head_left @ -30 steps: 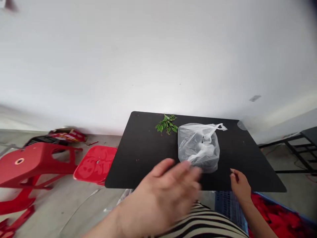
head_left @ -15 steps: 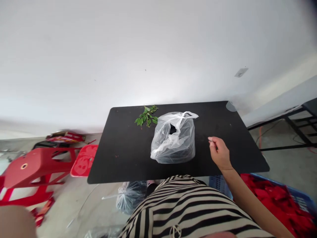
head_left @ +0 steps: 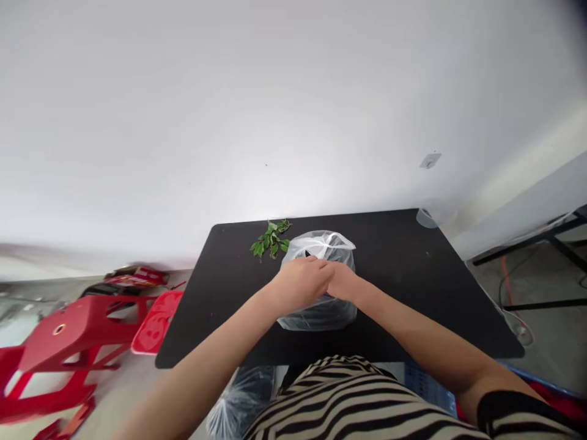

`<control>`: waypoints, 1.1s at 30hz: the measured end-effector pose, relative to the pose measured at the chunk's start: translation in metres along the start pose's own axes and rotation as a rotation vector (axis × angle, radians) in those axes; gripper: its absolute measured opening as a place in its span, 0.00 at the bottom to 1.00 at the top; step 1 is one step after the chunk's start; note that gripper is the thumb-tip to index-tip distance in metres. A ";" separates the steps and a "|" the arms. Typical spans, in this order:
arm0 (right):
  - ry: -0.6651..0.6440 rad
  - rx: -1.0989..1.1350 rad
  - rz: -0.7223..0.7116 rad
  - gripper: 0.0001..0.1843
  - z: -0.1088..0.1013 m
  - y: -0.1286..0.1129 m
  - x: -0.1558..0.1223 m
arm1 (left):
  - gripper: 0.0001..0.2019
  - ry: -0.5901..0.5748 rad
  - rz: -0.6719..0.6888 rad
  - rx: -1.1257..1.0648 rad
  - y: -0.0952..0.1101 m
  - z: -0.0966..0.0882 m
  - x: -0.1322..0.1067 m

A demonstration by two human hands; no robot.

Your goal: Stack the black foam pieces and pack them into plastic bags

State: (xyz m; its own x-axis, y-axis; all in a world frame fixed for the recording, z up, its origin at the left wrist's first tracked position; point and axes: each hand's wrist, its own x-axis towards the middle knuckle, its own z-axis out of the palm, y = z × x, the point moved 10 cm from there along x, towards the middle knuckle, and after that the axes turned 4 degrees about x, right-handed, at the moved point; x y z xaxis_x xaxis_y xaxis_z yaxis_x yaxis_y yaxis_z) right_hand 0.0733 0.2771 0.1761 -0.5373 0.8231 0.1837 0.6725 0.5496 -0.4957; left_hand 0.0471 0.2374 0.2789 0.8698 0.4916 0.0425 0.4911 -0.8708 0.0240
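A translucent white plastic bag [head_left: 339, 318] with dark contents stands on a black table [head_left: 389, 244]. Over the top of it my left hand [head_left: 305, 278] and my right hand [head_left: 342, 281] meet, fingers curled inward and closed on the plastic near its mouth. Most fingertips are hidden, so any small item between them does not show. A loop handle [head_left: 346, 240] of the bag sticks up behind my hands. Just left of the bag lies a small heap of green leafy sprigs [head_left: 270, 239].
Red plastic stools [head_left: 77, 324] stand on the floor at the left. A knotted plastic bag [head_left: 241, 397] and a blue crate [head_left: 428, 385] sit below the table's near edge. A white wall [head_left: 293, 110] runs behind the table, with a dark metal frame [head_left: 550, 244] at the right.
My right hand, which was pinching something small right of the bag, has moved left onto the bag. My left hand has come up from outside the view to join it.
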 end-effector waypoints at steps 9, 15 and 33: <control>-0.185 -0.345 0.153 0.11 -0.025 0.022 -0.030 | 0.16 -0.161 -0.486 0.041 -0.114 0.083 -0.002; -0.076 -0.578 0.561 0.18 -0.111 0.103 -0.063 | 0.29 -0.311 -0.605 0.054 -0.184 0.085 -0.066; -0.411 -0.212 0.215 0.16 0.008 0.004 -0.040 | 0.36 0.179 -0.375 -0.271 -0.196 0.066 0.042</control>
State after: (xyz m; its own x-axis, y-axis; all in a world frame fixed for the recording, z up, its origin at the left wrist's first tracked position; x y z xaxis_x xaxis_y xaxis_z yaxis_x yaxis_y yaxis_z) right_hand 0.0936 0.2453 0.1600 -0.5029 0.8198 -0.2738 0.8553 0.4262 -0.2946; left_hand -0.0097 0.4289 0.2105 0.6018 0.7842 0.1514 0.7176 -0.6141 0.3285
